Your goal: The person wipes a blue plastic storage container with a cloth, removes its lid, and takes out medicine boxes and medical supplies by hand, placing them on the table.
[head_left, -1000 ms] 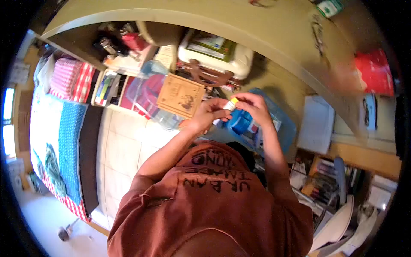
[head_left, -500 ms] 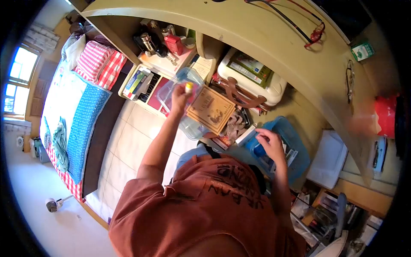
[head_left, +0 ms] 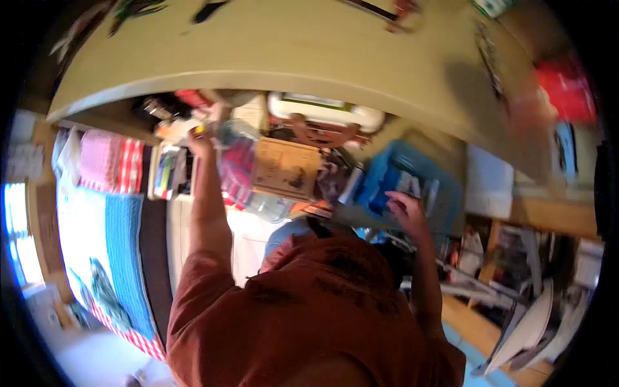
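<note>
My left hand (head_left: 202, 146) is closed on a small bottle with a yellow cap (head_left: 198, 131), held up above an open drawer (head_left: 153, 182) at the left. Blur hides most of the bottle. My right hand (head_left: 407, 210) hovers over the blue plastic bin (head_left: 449, 193), its fingers apart and nothing in them. White and blue items lie inside that bin. Between my hands lies a brown printed box (head_left: 287, 169), beside a clear plastic container (head_left: 271, 208).
A yellowish desktop (head_left: 258, 48) overhangs the shelf space in front of me. Underneath it stands a white case (head_left: 371, 117) by a brown handle (head_left: 309, 132). To the left is a bed with a blue cover (head_left: 124, 238). Assorted items crowd the lower right.
My left hand has carried the yellow-capped bottle leftward, from above the clear container to near the open drawer. The view has turned. My right hand stays over the blue bin.
</note>
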The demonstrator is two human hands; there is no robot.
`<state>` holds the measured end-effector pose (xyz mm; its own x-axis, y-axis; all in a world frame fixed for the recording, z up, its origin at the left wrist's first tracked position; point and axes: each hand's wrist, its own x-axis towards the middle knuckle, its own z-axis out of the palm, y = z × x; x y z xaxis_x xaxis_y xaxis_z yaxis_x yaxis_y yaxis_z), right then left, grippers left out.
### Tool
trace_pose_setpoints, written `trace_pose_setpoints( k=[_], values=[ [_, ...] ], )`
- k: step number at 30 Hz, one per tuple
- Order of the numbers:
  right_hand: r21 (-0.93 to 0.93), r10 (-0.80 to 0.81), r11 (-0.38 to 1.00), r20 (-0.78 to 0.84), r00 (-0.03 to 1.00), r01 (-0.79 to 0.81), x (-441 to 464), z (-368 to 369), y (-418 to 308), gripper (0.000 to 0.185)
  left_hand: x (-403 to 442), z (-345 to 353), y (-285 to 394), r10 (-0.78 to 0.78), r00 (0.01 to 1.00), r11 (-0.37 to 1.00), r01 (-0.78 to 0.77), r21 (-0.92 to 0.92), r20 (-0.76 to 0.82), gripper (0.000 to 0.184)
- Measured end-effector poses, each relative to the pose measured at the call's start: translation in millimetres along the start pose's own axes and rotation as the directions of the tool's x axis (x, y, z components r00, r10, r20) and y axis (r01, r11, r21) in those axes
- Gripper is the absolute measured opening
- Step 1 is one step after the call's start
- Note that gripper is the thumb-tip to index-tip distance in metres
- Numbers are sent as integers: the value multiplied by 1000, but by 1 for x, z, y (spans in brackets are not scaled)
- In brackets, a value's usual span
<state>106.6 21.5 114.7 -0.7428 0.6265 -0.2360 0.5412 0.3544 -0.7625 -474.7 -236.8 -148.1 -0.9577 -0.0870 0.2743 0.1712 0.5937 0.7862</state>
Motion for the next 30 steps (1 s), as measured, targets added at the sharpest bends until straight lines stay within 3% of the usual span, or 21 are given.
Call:
trace_pose_setpoints(
  k=[1,2,3,4,7,9,11,12,13,14,17,19,21,22,23,24,25,27,29,30],
  values=[
    [-7,46,999,-41,998,-46,-12,-4,13,25,-7,-14,26,-44,997,994,50,-95,62,44],
    [0,43,999,-98,994,-43,-20,-7,24,25,-3,-12,25,-6,997,992,16,-122,80,42],
    [8,28,1000,-146,989,-28,-25,-7,36,24,-5,-18,37,49,997,999,-49,-5,67,41],
    [-58,54,996,-209,976,-67,-32,-9,49,23,-2,-18,32,121,990,988,-113,-106,67,42],
    [-214,6,972,-376,926,-93,-48,-19,94,20,2,-22,27,185,980,977,-191,93,68,51],
    [-233,80,954,-407,910,-188,-51,-26,118,19,-18,-41,55,124,992,960,-125,251,20,53],
    [-403,100,856,-487,868,-324,-52,-31,133,20,-42,-57,72,121,990,990,-126,64,76,53],
    [-398,107,855,-490,865,-332,-50,-31,140,20,-52,-52,60,65,989,976,-36,-213,131,49],
    [-395,46,863,-558,829,-314,-46,-30,145,20,-76,-64,87,74,978,984,-40,-173,193,47],
    [-394,-16,871,-619,785,-293,-43,-28,150,19,-100,-66,93,82,961,952,3,-306,265,43],
    [-259,82,931,-536,840,-256,-33,-34,117,19,-175,-85,142,185,824,793,197,-577,536,35],
    [-106,91,983,-439,894,-152,-27,-37,72,18,-225,-103,186,150,673,799,349,-489,725,31],
    [151,174,977,-168,970,-149,-30,-41,-13,19,-265,-113,223,161,483,830,406,-384,860,29],
    [344,-43,934,-153,987,94,-38,-34,-51,18,-278,-115,236,206,352,854,391,-343,913,29],
    [405,-245,880,-59,968,247,-48,-35,-84,16,-295,-116,250,288,302,828,399,-395,909,30],
    [422,-515,765,-52,856,486,-54,-40,-118,15,-308,-115,259,297,226,836,408,-367,928,30],
    [470,-696,632,-7,718,616,-59,-51,-145,22,-320,-114,267,301,151,845,415,-336,942,30],
    [656,-849,352,-77,523,668,-63,-56,-174,31,-336,-113,282,374,28,852,385,-355,927,29],
    [688,-886,217,-159,436,692,-68,-59,-189,42,-343,-116,304,360,-24,894,294,-337,933,26],
    [692,-879,215,-169,445,689,-72,-57,-194,42,-348,-116,312,380,-43,895,269,-355,924,25]
  ],
)
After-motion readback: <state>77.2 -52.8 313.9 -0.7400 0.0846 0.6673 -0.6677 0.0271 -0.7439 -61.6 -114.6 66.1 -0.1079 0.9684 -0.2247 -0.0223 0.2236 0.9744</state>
